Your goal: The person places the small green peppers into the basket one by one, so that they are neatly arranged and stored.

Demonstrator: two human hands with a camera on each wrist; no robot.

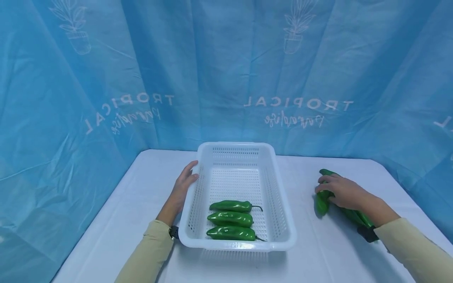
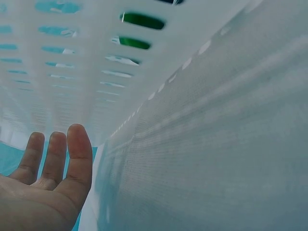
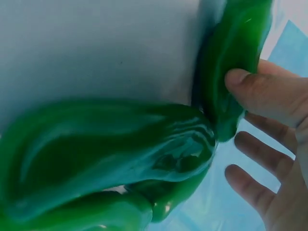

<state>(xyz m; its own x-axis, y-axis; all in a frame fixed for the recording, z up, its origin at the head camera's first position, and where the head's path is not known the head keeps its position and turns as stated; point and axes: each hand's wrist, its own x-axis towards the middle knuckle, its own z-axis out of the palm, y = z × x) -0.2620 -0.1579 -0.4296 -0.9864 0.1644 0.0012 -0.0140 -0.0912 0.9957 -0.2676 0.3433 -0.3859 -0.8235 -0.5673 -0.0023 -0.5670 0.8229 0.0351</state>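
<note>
A white perforated basket (image 1: 235, 245) stands mid-table with three green chili peppers (image 1: 230, 218) lying in its near half. My left hand (image 1: 185, 181) rests against the basket's left rim. In the left wrist view, its fingers (image 2: 79, 149) are extended beside the slotted wall. On the right, my right hand (image 1: 345, 192) pinches a green pepper (image 3: 236, 57) between thumb and fingers. More green peppers (image 3: 106, 149) lie close by, partly hidden under the hand and forearm in the head view.
A white cloth (image 1: 311, 251) covers the table. Behind and at the sides hangs a blue printed curtain (image 1: 219, 78), meeting the table's back edge. The basket's raised walls stand between the left hand and the peppers inside.
</note>
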